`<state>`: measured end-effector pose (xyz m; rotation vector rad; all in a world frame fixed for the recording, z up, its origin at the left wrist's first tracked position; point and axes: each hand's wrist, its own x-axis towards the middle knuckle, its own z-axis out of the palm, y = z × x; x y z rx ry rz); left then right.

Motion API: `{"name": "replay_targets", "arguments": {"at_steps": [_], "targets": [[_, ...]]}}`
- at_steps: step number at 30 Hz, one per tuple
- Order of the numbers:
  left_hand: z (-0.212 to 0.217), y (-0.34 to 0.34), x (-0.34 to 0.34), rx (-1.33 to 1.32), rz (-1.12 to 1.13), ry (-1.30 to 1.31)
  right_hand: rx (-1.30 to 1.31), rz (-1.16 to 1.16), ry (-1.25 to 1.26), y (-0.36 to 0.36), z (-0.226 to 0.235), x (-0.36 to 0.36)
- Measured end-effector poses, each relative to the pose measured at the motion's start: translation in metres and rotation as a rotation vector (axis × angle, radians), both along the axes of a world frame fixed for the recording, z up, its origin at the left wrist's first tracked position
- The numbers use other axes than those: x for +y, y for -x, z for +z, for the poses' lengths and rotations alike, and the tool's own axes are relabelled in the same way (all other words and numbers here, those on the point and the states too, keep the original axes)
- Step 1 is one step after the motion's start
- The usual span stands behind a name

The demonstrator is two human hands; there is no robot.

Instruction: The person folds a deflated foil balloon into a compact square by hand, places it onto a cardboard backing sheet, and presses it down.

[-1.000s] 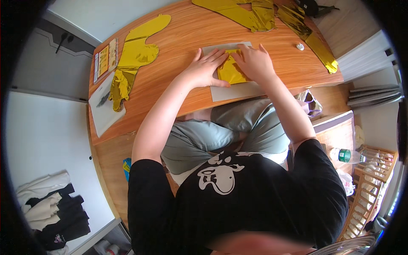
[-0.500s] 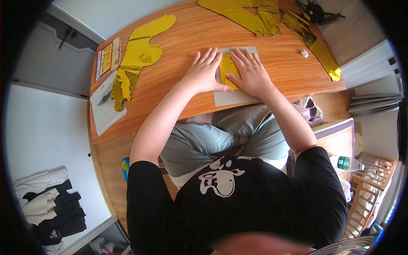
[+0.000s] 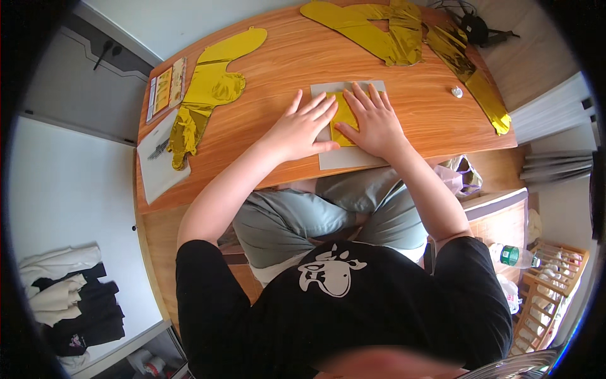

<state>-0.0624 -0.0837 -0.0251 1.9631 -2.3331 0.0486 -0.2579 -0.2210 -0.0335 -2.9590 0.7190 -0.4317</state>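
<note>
A folded piece of shiny gold foil (image 3: 344, 117) lies on a grey rectangular board (image 3: 344, 159) near the front edge of the wooden table. My left hand (image 3: 298, 131) rests at the foil's left side, fingers spread, its fingertips reaching the foil and the board's left part. Flat over the right part of the foil lies my right hand (image 3: 376, 126), fingers stretched away from me and thumb out to the left. Both hands hide parts of the foil and board. Neither hand grips anything.
Flat gold foil balloons lie on the table (image 3: 271, 101): one on the left (image 3: 211, 82), others at the far right (image 3: 404, 38) (image 3: 473, 79). A printed card (image 3: 167, 88), a white sheet (image 3: 156, 165), a small white roundish thing (image 3: 456, 92) and a black device (image 3: 475, 28) are around them.
My left hand has slid slightly toward me, its fingers now angled more to the right. The right hand stays flat on the foil. The whole view has shifted a little.
</note>
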Motion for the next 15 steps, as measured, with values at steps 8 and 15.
{"name": "replay_targets", "arguments": {"at_steps": [8,15], "targets": [[0.013,-0.02,0.017,-0.103,-0.255,0.07,0.032,-0.009,0.023,0.001,0.004,0.002],[0.022,-0.037,0.011,-0.109,-0.37,0.077,0.042,-0.008,0.023,-0.002,0.006,0.001]]}}
